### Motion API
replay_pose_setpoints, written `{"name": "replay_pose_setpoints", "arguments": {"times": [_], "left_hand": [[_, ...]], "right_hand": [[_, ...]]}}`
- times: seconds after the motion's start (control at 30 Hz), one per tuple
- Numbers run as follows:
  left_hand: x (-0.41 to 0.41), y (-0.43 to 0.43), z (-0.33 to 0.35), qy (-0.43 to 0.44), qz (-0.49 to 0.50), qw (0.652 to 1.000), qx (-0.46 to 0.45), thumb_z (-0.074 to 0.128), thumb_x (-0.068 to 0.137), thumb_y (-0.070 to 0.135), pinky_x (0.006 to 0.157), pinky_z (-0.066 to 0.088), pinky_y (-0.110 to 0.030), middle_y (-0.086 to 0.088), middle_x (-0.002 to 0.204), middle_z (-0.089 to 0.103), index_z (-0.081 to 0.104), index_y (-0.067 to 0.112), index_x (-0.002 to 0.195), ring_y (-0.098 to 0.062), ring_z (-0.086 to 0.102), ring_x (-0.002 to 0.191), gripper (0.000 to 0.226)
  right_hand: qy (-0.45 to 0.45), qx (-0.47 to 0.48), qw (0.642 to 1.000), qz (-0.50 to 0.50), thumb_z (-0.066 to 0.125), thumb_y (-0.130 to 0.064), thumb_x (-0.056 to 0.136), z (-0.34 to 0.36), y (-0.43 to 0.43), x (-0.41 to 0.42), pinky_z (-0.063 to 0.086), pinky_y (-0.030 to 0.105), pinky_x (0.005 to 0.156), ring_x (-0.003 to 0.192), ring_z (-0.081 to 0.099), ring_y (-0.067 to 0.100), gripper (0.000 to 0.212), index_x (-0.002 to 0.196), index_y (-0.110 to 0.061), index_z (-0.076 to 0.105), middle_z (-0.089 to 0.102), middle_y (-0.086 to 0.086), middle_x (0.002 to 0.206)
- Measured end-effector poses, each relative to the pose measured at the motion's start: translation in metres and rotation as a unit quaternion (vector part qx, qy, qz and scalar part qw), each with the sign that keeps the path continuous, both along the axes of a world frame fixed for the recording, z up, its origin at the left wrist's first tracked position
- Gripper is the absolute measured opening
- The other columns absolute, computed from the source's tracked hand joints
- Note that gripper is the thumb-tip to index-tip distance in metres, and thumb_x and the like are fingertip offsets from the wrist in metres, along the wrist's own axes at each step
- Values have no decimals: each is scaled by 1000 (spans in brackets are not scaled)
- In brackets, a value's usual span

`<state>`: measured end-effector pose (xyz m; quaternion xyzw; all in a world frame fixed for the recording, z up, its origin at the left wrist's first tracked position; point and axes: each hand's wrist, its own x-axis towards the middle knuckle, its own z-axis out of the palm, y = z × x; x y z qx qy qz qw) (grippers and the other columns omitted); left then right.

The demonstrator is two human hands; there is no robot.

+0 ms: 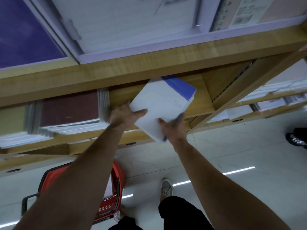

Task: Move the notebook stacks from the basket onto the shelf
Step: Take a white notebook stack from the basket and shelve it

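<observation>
Hands (126, 113) gripping white notebook stack (159, 105), wooden shelf (149, 63)

Count, hands: 2, the left hand (123, 113) and the right hand (172, 128); notebook stack (159, 105) between them: 1; red basket (108, 205) on the floor: 1. Stacks lying on the lower shelf tier (197, 107): 2, one maroon stack (69, 108) and one yellow-green stack (11, 118); on the upper tier (149, 63): 3, a purple stack (25, 34), a white stack (132, 22) and a pale pink stack (279, 10). Shoes clearly seen: 2, one grey shoe (167, 188) and one dark shoe (297, 138) at the right edge.
</observation>
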<state>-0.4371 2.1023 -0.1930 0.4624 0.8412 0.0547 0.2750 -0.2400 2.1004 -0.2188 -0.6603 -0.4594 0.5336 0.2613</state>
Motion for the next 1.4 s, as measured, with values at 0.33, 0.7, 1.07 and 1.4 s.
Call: {"name": "replay_pose_setpoints", "arguments": {"times": [0.33, 0.7, 1.07, 1.4], "left_hand": [[64, -61, -13, -177, 179, 964, 90, 79, 78, 48, 81, 47, -22, -2, 117, 73, 67, 16, 119, -25, 68, 108, 53], [20, -16, -23, -165, 236, 950, 124, 71, 86, 51, 98, 51, -41, -13, 130, 60, 46, 13, 136, -35, 60, 116, 68], [13, 6, -20, -207, 247, 933, 162, 74, 85, 32, 88, 47, -24, 0, 119, 69, 55, 21, 133, -27, 64, 114, 53], [15, 5, -30, -251, 302, 901, 185, 74, 86, 32, 87, 47, -28, 5, 114, 64, 51, 22, 137, -21, 63, 106, 57]], "right_hand": [[-128, 35, 984, 115, 78, -31, 81, 9, 45, 29, 46, 29, 87, 113, 60, 24, 65, 136, -27, 43, 63, -2, 126], [-70, 45, 987, 141, 81, -23, 79, 3, 113, -45, 55, 37, 96, 109, 67, 23, 58, 131, -24, 53, 68, -2, 118], [-145, 91, 976, 131, 62, -39, 97, -10, 95, -42, 45, 34, 102, 129, 56, 31, 76, 159, -19, 23, 55, 8, 145], [-168, 72, 961, 207, 55, -37, 99, -10, 117, -48, 41, 33, 102, 131, 50, 35, 78, 163, -21, 13, 44, 12, 153]]}}
